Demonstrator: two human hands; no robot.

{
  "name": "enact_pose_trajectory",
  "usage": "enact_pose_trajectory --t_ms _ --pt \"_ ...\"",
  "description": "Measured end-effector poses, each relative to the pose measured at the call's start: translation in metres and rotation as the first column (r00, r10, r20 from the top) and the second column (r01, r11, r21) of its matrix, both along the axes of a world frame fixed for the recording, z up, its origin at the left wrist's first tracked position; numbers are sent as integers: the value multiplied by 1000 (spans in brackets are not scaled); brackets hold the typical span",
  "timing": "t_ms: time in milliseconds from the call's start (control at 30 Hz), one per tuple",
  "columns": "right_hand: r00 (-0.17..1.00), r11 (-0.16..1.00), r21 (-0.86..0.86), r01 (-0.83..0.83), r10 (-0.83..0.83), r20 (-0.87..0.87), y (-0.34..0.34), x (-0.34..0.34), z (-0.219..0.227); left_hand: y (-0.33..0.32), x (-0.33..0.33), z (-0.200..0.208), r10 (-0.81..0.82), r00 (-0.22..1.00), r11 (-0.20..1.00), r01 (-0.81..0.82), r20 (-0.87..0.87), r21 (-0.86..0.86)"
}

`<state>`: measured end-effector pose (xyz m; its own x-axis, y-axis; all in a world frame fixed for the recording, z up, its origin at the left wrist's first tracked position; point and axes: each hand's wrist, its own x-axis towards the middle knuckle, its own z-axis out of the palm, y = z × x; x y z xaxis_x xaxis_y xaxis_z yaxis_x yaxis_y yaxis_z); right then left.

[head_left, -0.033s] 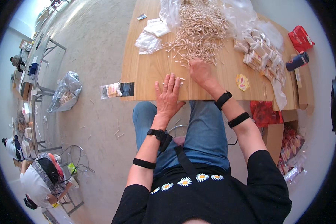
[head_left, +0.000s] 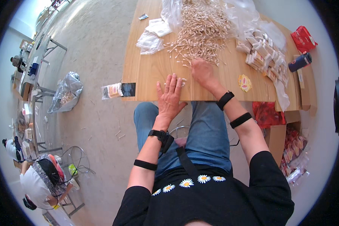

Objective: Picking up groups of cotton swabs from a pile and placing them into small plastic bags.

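Note:
My left hand [head_left: 170, 96] lies flat near the table's front edge with its fingers stretched out. A few cotton swabs [head_left: 183, 83] show from beneath and beside those fingers. My right hand [head_left: 202, 71] is closed, its fingers pinched on cotton swabs at the near edge of a large loose heap of cotton swabs [head_left: 205, 32]. Its fingertips are partly hidden by the hand itself. Right of that hand lie yellow printed cards [head_left: 245, 83]. At the table's left front corner, a clear bag of swabs [head_left: 112, 91] juts past the edge.
Packed swab bundles [head_left: 261, 52] pile up on the table's right, near a dark bottle [head_left: 300, 62] and a red bag [head_left: 304, 39]. Clear plastic bags [head_left: 151, 39] lie at the far left of the table [head_left: 147, 71]. An open carton [head_left: 277, 141] stands below right. Another person [head_left: 45, 180] sits at the left.

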<state>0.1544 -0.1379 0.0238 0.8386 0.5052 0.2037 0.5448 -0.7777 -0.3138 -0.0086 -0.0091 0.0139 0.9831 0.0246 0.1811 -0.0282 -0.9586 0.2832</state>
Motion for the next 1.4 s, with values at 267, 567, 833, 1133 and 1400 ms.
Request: enact_pose_trajectory --t_ms 267,567,833,1133,1400 --pt "999 999 34 24 -25 22 7 -3 14 -1 0 0 -14 1000 1000 14 -12 2" --pt "992 995 61 -78 83 -99 26 -26 13 2 -1 -2 -15 1000 999 15 15 -30" --pt "988 994 86 -64 75 -133 16 -27 5 4 -2 -5 -39 997 997 44 66 -66" --pt "995 993 96 -62 69 -70 23 -31 7 5 -2 -5 -45 996 997 50 75 -65" --pt "995 995 73 -71 75 -63 7 -39 4 1 1 -4 25 998 999 -24 51 -34"
